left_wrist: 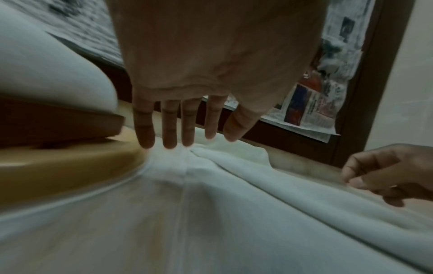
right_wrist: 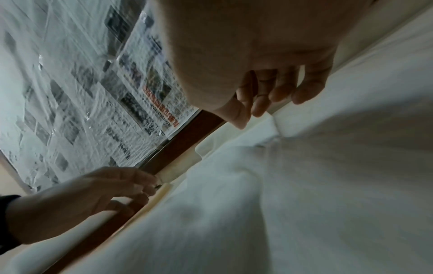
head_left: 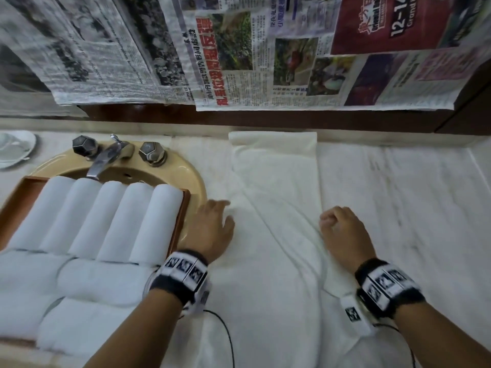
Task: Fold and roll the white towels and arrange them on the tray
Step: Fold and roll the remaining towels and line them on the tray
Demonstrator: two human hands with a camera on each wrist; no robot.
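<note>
A long white towel [head_left: 276, 195] lies flat on the counter, running from the back wall toward me, with a diagonal crease and a folded far end. My left hand [head_left: 212, 224] hovers over its left edge beside the tray, and its fingers [left_wrist: 168, 129] are straight and spread. My right hand [head_left: 340, 229] is at the towel's right edge with its fingers [right_wrist: 269, 96] loosely curled, and no cloth shows between them. A brown wooden tray [head_left: 183, 208] sits across the sink with several rolled white towels [head_left: 106, 216] side by side.
More rolled white towels [head_left: 79, 288] lie in front of the tray. The beige sink [head_left: 191, 176] with its metal faucet [head_left: 106, 158] is at the left, and a white dish [head_left: 13, 147] at the far left. Newspaper [head_left: 239, 62] covers the wall. Bare marble counter [head_left: 398, 195] lies to the right.
</note>
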